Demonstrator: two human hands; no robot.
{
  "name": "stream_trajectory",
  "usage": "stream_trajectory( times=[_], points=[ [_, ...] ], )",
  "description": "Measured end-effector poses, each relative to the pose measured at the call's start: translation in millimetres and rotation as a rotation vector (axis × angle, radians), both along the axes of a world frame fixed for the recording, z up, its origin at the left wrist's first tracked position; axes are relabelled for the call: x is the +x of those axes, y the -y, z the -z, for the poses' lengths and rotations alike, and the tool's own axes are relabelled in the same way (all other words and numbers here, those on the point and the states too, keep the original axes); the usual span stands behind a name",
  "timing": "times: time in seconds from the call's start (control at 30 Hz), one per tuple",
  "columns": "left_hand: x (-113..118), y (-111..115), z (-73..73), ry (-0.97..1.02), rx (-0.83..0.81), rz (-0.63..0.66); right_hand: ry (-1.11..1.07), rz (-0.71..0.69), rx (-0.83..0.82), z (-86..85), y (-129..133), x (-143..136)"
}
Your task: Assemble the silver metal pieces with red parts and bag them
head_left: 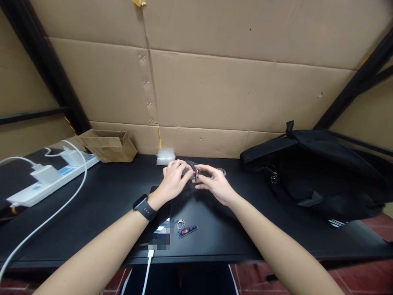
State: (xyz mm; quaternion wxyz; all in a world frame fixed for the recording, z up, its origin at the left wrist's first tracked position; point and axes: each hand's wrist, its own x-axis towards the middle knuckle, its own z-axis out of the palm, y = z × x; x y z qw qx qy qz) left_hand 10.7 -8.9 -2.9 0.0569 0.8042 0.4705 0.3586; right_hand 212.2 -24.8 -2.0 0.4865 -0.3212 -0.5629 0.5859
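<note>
Both hands meet above the table's middle. My right hand (218, 186) pinches a small shiny metal ring (197, 173) between thumb and fingertips, its other fingers curled below. Close against it from the left, my left hand (175, 179) has thumb and fingers drawn together; a bit of red shows at its fingertips, but what it grips is mostly hidden. Nearer me on the black table (211, 235) lies a flat, colourful charm (187, 231), with a silver key ring (181, 224) beside it. A phone (162, 235) lies left of the charm.
A white cable (148, 270) runs from the phone over the front edge. Behind the hands are a stack of clear plastic bags (166, 156) and a tape roll (223, 171). A cardboard box (112, 147) and power strip (46, 186) stand left, a black backpack (322, 172) right.
</note>
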Motion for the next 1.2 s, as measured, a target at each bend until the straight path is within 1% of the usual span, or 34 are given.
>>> stream_trajectory(
  times=[0.07, 0.1, 0.13, 0.23, 0.33, 0.43, 0.6, 0.7, 0.77, 0.83, 0.97, 1.1, 1.2],
  points=[
    [-8.2, -5.5, 1.2, -0.112, 0.027, -0.039, 0.001, 0.066, 0.004, -0.8, -3.4, 2.3],
    [-12.9, -8.6, 2.1, -0.175, 0.032, -0.036, 0.006, 0.103, 0.008, -1.4, -5.5, 4.4],
    [-17.4, -11.6, 3.3, -0.239, 0.024, -0.011, 0.016, 0.137, 0.014, -1.8, -7.8, 6.9],
    [-25.6, -17.8, 7.3, -0.395, -0.059, 0.123, 0.075, 0.197, 0.068, -1.9, -14.7, 16.1],
    [-22.8, -17.1, 10.3, -0.471, -0.11, 0.203, 0.156, 0.181, 0.15, -1.3, -18.6, 23.5],
    [-13.1, -11.6, 10.1, -0.485, -0.119, 0.26, 0.236, 0.143, 0.218, -4.2, -17.7, 28.7],
    [-0.1, -3.2, 4.0, -0.466, -0.146, 0.402, 0.435, 0.056, 0.366, -16.0, -13.6, 38.5],
    [2.0, 0.3, 0.6, -0.464, -0.14, 0.464, 0.546, 0.106, 0.415, -18.9, -13.6, 42.5],
    [2.2, 2.4, 0.0, -0.467, -0.144, 0.502, 0.571, 0.129, 0.4, -18.0, -14.4, 43.1],
    [2.0, 4.3, 0.9, -0.474, -0.158, 0.538, 0.573, 0.122, 0.387, -16.2, -15.2, 42.5],
    [1.7, 7.4, 2.0, -0.504, -0.148, 0.548, 0.562, 0.098, 0.396, -13.8, -16.8, 42.7],
    [1.6, 11.4, -3.6, -0.481, -0.054, 0.523, 0.608, 0.133, 0.413, -13.8, -18.5, 48.7],
    [1.4, 13.7, -6.6, -0.461, -0.049, 0.537, 0.622, 0.144, 0.435, -15.0, -19.2, 53.0]
  ],
)
